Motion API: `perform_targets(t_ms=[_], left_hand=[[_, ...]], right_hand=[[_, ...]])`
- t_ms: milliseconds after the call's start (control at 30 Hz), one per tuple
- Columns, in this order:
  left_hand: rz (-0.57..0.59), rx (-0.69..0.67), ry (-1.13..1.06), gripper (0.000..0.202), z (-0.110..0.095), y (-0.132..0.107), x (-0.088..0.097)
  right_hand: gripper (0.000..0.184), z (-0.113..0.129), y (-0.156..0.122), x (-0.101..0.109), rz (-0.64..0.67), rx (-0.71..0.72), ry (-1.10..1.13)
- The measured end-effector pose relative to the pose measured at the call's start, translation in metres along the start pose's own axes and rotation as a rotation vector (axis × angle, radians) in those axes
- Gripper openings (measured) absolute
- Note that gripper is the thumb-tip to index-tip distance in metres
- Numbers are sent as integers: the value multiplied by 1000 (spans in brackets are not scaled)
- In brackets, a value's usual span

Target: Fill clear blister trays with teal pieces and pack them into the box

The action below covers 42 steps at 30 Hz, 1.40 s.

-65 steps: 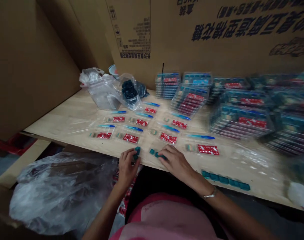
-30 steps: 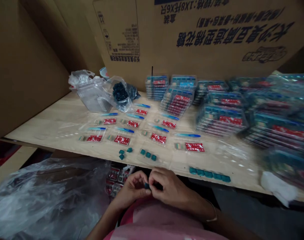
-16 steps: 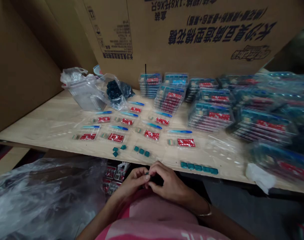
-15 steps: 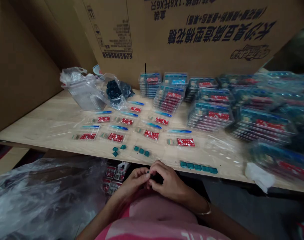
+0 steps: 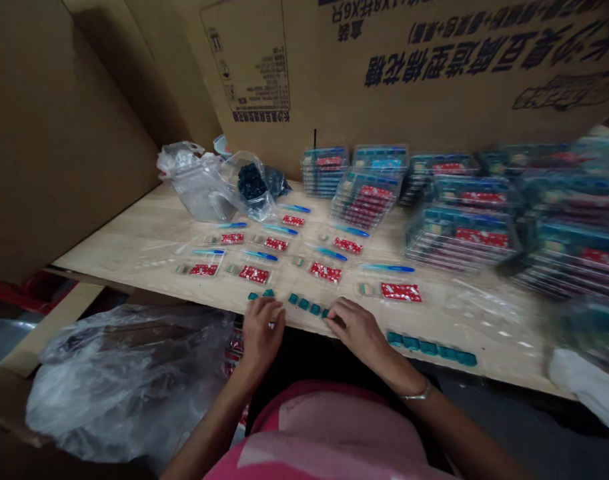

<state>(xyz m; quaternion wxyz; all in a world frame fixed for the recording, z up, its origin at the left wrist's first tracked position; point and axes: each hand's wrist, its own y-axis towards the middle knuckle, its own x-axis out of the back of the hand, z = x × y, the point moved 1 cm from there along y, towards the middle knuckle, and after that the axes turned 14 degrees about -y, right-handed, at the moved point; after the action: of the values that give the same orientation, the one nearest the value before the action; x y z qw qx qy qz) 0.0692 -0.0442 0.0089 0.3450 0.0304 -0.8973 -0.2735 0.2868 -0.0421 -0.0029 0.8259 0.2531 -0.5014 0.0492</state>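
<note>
My right hand [image 5: 355, 328] pinches a small dark-green square piece [image 5: 325, 313] at the right end of a short row of such pieces [image 5: 303, 303] on the table. My left hand [image 5: 261, 332] is curled down at the table's front edge, beside two loose green pieces [image 5: 268, 292]; its fingertips hide whatever is under them. To the right of my right hand, a longer row of green pieces [image 5: 428, 347] lies along the edge. Behind the hands lie several clear trays, each with a red packet [image 5: 325, 272] and a blue stick-like item [image 5: 261, 255].
Stacks of filled clear trays [image 5: 459, 233] stand at the right and back. A clear bag of dark-green pieces [image 5: 251, 183] sits beside a plastic-wrapped bundle [image 5: 204, 190]. A large printed carton [image 5: 324, 100] rises behind. Plastic sheeting [image 5: 129, 380] hangs below the table's left edge.
My hands were together at the front edge around a small dark piece. They have parted: left onto the loose pieces, right to the short row, which has gained a piece. The view has shifted left.
</note>
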Motion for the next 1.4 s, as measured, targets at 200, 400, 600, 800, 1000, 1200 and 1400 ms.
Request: perform_targets(t_ms=[200,400,600,800,1000,1200,1400], left_hand=[[120,118,335,7,22,31,13],[-40,259,-232,5,-3,24,13],[328,631,-1091,28,-48,-15,-6],[355,669,-1282,34,-46,-35,-25],[315,807,-1326,39,-51,-27,-38],[294,187,-504,10,-40,-11,-33],[349,-150,-56,10,-25,-12,-38]], right_hand=[[13,-2,1,1,53,-39,-25],[8,11,-1,25,-13,-94,240],[4,43,-21,37,104,-168,679],[3,42,-47,28,310,-335,793],[9,40,-41,39,-37,-69,395],[11,3,-25,20,-55,-88,68],[11,-2,-14,14,5,-45,-68]])
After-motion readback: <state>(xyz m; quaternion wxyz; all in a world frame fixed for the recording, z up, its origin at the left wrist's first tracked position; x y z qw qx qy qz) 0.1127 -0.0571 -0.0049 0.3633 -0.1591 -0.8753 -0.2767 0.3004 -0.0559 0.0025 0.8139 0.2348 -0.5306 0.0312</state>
